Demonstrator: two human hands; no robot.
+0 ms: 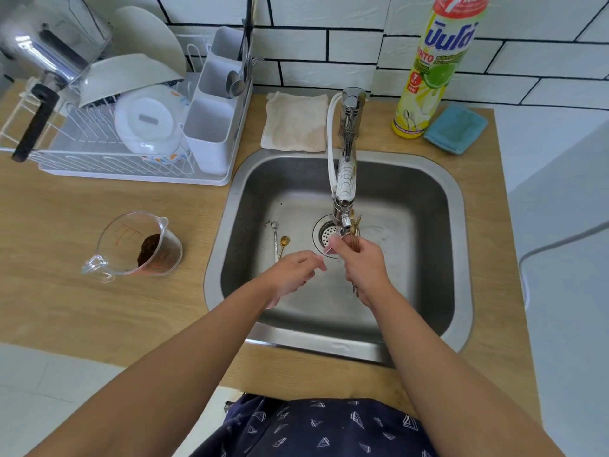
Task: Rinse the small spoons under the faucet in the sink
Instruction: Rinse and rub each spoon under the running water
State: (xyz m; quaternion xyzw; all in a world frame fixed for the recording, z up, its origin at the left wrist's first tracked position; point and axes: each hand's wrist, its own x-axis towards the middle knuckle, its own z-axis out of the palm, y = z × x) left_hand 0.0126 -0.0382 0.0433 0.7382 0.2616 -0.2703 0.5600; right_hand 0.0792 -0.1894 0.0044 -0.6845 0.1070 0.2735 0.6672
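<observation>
I see both hands over a steel sink with rounded corners, set into a wood-grain bench. My right hand is closed around a small bunch of spoons, thin gold-toned stems fanning out just under the chrome faucet spout; how many there are I cannot tell, since the fist and the spout cover most of them. My left hand has thumb and forefinger pinched on something thin and pale that runs across to the right hand; it is too fine to make out. Any water stream is hard to see.

Two more spoons lie on the sink floor left of the round perforated drain: a silver spoon with a long stem and a gold spoon with a small oval bowl. Dark specks dot the steel near them.

On the bench left of the sink stands a clear plastic measuring cup with orange markings and a heap of brown grounds inside. Behind it a white wire dish rack holds bowls and a lid; its far left is blurred. Behind the sink lie a beige cloth, a folded blue cloth, and a yellow bottle with a lime picture, Thai lettering, "7" and "NEW"; its top is cut off.
</observation>
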